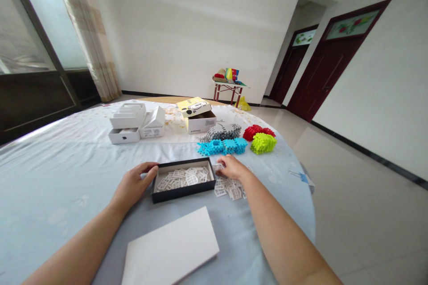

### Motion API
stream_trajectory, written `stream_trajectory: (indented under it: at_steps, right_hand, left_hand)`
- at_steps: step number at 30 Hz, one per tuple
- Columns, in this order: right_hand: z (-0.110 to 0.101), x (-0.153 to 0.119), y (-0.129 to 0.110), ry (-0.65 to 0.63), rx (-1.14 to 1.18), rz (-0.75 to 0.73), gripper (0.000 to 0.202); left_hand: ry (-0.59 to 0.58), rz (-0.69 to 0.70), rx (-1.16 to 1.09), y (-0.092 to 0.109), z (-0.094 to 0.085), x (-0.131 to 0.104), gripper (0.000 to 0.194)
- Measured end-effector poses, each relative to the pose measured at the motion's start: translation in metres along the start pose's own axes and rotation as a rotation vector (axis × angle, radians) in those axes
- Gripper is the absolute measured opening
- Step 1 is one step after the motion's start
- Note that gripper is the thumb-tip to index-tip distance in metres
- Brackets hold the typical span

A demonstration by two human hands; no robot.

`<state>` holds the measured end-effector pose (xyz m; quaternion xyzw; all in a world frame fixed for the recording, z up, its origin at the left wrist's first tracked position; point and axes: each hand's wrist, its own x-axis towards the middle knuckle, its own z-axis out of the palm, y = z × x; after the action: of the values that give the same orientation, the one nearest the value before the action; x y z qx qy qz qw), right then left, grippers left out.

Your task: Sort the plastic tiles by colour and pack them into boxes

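Observation:
A shallow black box (182, 192) with a pale lining stands on the cloth, holding many flat white lattice-like pieces (187, 177). My left hand (135, 182) grips the box's left end, thumb and fingers at the rim. Just past the right end, my right hand (231, 168) is curled down over a loose heap of similar white pieces (230, 188), its fingers closed on some of them; the fingertips are partly hidden. Nearer to me lies a white rectangular lid or flat box (172, 249).
Behind the black box are stacks of blue (224, 146), grey (224, 132), red (256, 132) and lime-green interlocking pieces (263, 142). White boxes (127, 118) stand at the back left, beside a yellow-lidded box (195, 107). The round table's edge (309, 196) curves along the right.

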<state>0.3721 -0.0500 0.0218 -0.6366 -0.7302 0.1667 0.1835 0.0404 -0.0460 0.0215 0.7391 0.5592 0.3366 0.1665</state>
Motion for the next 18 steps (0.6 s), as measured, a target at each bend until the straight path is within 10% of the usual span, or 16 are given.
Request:
stream_trajectory:
  at_steps: [18]
  right_hand:
    - [-0.0031, -0.0001, -0.0016, -0.021, 0.107, -0.088, 0.032]
  left_hand:
    - [0.016, 0.008, 0.015, 0.0007, -0.0007, -0.0003, 0.043]
